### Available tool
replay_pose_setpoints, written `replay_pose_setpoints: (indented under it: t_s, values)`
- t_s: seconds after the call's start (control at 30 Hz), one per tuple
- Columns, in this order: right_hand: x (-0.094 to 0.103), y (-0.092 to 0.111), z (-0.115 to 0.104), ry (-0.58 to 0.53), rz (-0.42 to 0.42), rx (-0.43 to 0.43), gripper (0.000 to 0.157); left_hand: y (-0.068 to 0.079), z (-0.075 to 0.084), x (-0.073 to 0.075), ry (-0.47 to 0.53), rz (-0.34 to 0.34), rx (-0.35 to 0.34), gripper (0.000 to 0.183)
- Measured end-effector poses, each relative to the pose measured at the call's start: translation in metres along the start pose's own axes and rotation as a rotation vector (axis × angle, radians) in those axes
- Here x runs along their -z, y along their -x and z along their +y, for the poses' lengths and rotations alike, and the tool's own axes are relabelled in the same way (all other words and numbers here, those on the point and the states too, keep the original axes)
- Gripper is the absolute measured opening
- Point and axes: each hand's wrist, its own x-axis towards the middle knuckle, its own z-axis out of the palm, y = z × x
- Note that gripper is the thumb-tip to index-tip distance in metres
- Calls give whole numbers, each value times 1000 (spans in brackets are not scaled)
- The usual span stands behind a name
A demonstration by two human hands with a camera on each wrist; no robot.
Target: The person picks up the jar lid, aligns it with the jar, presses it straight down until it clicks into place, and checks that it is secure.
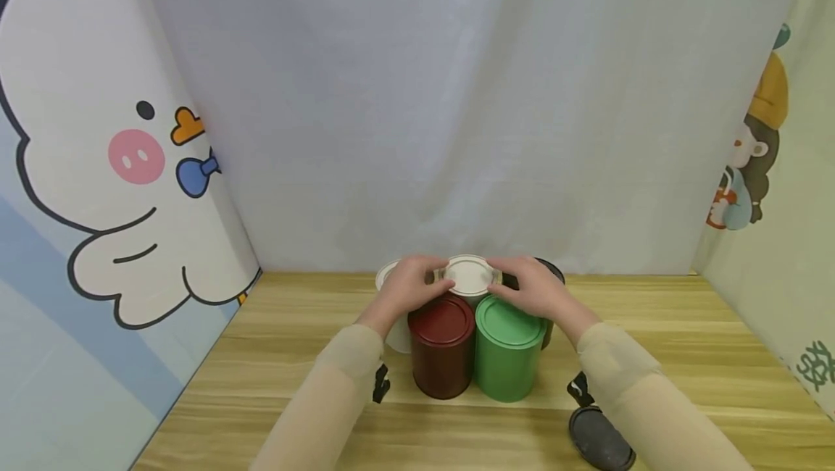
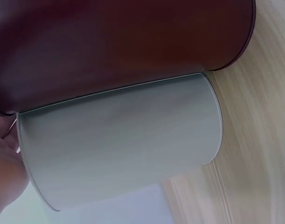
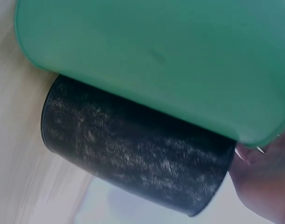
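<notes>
A white-lidded can (image 1: 469, 275) stands in the back middle of a tight group of cans. My left hand (image 1: 409, 284) holds its rim on the left, thumb in front and fingers behind. From the right, my right hand (image 1: 533, 290) grips the same rim in a like way. In front stand a dark red can (image 1: 442, 355) and a green can (image 1: 505, 366), both lidded and upright. A pale can (image 2: 123, 144) is partly covered by my left hand in the head view. The scuffed black can (image 3: 137, 149) sits behind the green one, below my right hand.
A black oval lid-like piece (image 1: 600, 438) lies on the wooden table (image 1: 665, 355) near my right forearm. A grey cloth (image 1: 417, 116) hangs behind the cans. Printed walls stand at left and right.
</notes>
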Motion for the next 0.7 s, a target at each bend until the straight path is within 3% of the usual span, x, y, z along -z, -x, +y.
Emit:
replay_pose_setpoints:
  t_s: [0.33,0.7]
  values:
    - [13,26,-1,-23,77,92,46,12,11,1,55,74,-12,43]
    - [19,53,-2,-34,116,124,47,26,26,2,54,145,-89,44]
